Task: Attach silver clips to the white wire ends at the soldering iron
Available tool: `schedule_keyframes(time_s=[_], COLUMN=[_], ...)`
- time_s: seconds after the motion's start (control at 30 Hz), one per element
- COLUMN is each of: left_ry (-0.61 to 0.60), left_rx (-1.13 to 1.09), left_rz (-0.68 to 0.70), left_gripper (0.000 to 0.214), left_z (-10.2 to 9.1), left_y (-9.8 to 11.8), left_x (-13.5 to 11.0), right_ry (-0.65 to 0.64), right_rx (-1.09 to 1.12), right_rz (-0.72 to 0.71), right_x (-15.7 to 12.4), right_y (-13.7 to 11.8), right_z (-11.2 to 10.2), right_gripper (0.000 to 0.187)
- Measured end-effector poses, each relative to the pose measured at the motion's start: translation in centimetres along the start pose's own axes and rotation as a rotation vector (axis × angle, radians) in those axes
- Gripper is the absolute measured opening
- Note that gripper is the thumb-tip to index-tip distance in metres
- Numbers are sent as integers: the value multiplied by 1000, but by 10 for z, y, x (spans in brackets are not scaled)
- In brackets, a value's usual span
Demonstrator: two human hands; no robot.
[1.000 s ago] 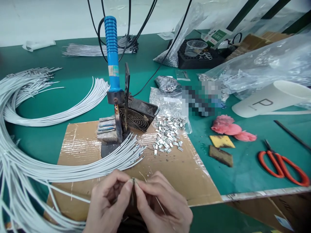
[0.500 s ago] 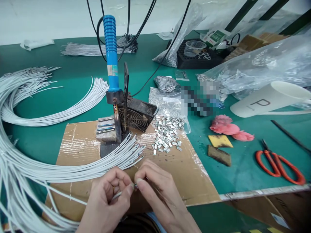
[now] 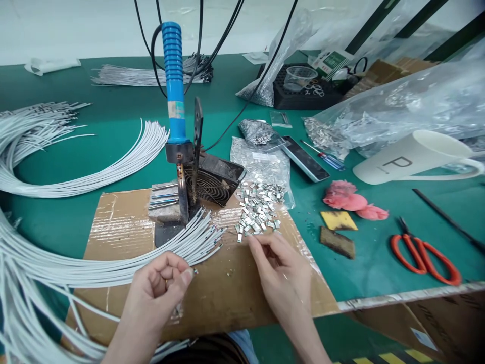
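Note:
My left hand [image 3: 161, 283] is closed in a pinch around a white cable, mostly hidden by the fingers; its small stripped tip [image 3: 195, 271] pokes out past the thumb. My right hand [image 3: 282, 270] is at the near edge of a heap of small silvery metal connectors [image 3: 261, 207]. Its thumb and forefinger come together there, and I cannot make out what is between them. Beside my left hand lies a thick bundle of white cables [image 3: 151, 265], their ends fanned out on a cardboard sheet [image 3: 215, 303].
A blue-handled soldering iron [image 3: 174, 81] stands upright in a stand beside a black fan [image 3: 212, 187]. To the right are a phone [image 3: 305, 159], a screwdriver [image 3: 326, 155], a white mug [image 3: 409, 159], sponges [image 3: 337, 242] and red-handled scissors [image 3: 424, 255]. Plastic bags [image 3: 394, 114] lie behind.
My hands have drawn apart. The right hand has moved up and right to the connectors, while the left has shifted slightly left and up with the cable.

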State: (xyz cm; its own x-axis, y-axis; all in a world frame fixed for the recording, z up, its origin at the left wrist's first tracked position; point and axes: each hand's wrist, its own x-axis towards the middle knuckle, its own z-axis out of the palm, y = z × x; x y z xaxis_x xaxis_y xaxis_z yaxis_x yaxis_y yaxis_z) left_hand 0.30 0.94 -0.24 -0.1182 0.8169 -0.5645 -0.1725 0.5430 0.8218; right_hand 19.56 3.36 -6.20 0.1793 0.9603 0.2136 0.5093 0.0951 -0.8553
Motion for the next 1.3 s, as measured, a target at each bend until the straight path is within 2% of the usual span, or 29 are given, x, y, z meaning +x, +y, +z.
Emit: schedule_keyframes(time_s=[0.1,0.2,0.33,0.47,0.63,0.8,1.07,1.3], left_ry=[6,20,31,50,58,58,59,54], left_rx=[-12,-15,-3,26,35,30,-24,-35], left_rz=[2,6,7,21,11,28,42,52], left_gripper=[37,38,37,36,33,30,31,31], left_z=[-2,-1,0,2,4,4,5,5], left_y=[-2,-4,-4,-2,-1,0,0,-1], left_x=[2,2,0,-1,-2,-3,-4,-3], right_ry=[-52,-95,-111,-137,-272,-237,-281,-266], right_rx=[-81,-94,-21,162,534,748,769,782], right_rz=[30,63,174,267,431,589,478,499], right_x=[15,17,4,-15,-29,-30,-34,-36], right_y=[14,18,15,4,-22,-46,-51,-51], right_z=[-6,-6,-2,4,13,18,21,22], right_gripper=[6,7,15,24,27,23,8,6])
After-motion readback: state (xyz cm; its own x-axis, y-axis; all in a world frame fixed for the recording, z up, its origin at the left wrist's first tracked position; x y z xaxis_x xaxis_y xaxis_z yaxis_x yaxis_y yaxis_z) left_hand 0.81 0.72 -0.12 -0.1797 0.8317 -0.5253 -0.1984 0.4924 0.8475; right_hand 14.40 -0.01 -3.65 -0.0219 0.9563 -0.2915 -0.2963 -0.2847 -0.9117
